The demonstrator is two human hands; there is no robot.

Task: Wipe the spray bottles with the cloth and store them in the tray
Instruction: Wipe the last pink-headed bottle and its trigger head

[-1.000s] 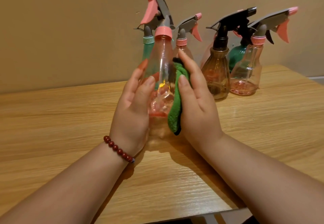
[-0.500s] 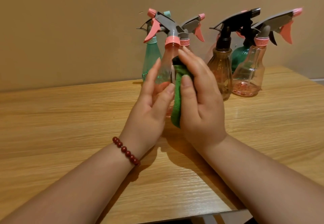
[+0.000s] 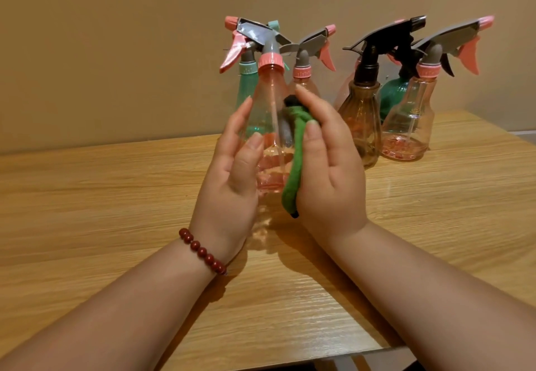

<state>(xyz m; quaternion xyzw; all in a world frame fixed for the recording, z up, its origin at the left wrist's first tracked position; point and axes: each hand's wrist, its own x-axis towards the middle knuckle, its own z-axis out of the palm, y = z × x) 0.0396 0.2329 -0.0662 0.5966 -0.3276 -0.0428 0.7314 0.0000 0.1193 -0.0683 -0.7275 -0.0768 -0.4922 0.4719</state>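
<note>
A clear pink spray bottle (image 3: pixel 269 103) with a grey head and pink trigger stands upright between my hands, just above the wooden table (image 3: pixel 116 196). My left hand (image 3: pixel 229 185) grips its left side, thumb in front and fingers behind. My right hand (image 3: pixel 330 176) holds a folded green cloth (image 3: pixel 293 173) and presses it against the bottle's right side. No tray is in view.
Several other spray bottles stand at the back by the wall: a teal one (image 3: pixel 246 86) and a pink one (image 3: pixel 303 76) behind the held bottle, then a brown one (image 3: pixel 362 121), a dark green one (image 3: pixel 391 95) and a clear pink one (image 3: pixel 409 126) to the right.
The held bottle has come down from a raised tilt to upright, its nozzle now pointing left. My right hand has kept the cloth on the bottle's side throughout.
</note>
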